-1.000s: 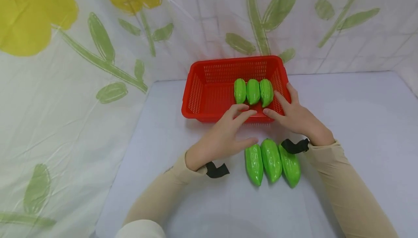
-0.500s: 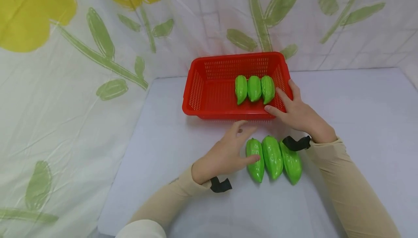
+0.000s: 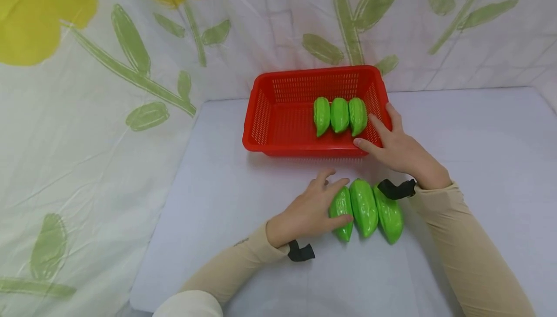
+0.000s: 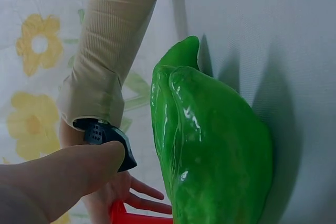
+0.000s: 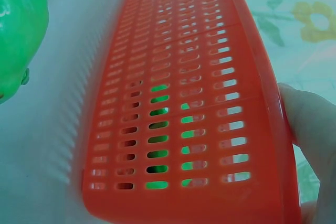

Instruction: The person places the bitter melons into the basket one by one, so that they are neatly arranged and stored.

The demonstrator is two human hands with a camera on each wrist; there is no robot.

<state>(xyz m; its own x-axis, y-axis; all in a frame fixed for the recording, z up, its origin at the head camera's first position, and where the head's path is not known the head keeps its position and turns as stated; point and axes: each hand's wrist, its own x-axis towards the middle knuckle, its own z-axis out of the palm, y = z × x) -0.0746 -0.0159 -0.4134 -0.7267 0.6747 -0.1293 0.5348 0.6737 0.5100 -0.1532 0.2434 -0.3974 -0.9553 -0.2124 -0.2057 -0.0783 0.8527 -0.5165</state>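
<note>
Three glossy green ridged fruits with pointed ends lie side by side on the table: a left one (image 3: 344,232), a middle one (image 3: 363,208) and a right one (image 3: 390,218). My left hand (image 3: 306,208) is spread over the left fruit, thumb and fingers loosely bent above it. In the left wrist view the thumb (image 4: 79,177) stands apart from the nearest green fruit (image 4: 215,145). My right hand (image 3: 404,150) rests with spread fingers on the right end of a red plastic basket (image 3: 283,150), its thumb (image 5: 310,124) at the rim.
Three more green fruits (image 3: 340,114) stand in a row in the basket's right half. A white cloth with painted flowers (image 3: 322,49) hangs behind and to the left of the pale table (image 3: 209,177).
My left hand has drawn back from the basket's front edge, down and right, onto the left fruit. The right hand stays on the basket. The view has shifted slightly.
</note>
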